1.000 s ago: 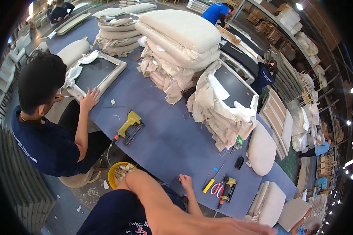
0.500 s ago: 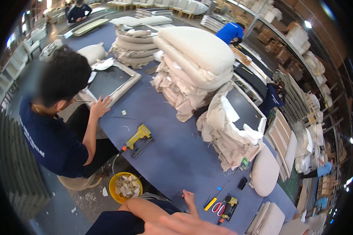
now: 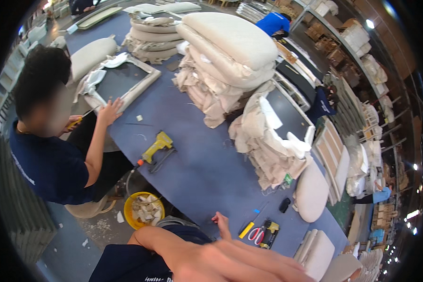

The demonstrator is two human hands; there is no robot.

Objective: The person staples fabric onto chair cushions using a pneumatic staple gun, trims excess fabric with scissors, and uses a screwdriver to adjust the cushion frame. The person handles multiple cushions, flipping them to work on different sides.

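Observation:
Large and blurred at the bottom, my left hand (image 3: 239, 261) is held up close to the camera, fingers stretched out and nothing visible in them. Behind it my right hand (image 3: 222, 224) is at the near table edge, its fingers curled; whatever they may hold is hidden. Just right of that hand lies a yellow-handled screwdriver-like tool (image 3: 246, 230). Beside it are red-and-white-handled scissors (image 3: 256, 235) and a yellow-and-black staple gun (image 3: 270, 230). A small black object (image 3: 284, 205) lies farther back.
Stacked beige cushions (image 3: 230, 42) stand on the blue-grey table (image 3: 192, 160). Left sits a co-worker (image 3: 51, 160), a hand on a fabric-edged frame (image 3: 143, 89). Near them lie a yellow staple gun (image 3: 156, 147) with its hose and, below the table, a yellow bucket (image 3: 128, 207) of scraps.
The view has shifted, so table things appear farther up and left. My left hand reaches farther right across the picture. The co-worker's head has turned, and a yellow-handled tool shows in their hand.

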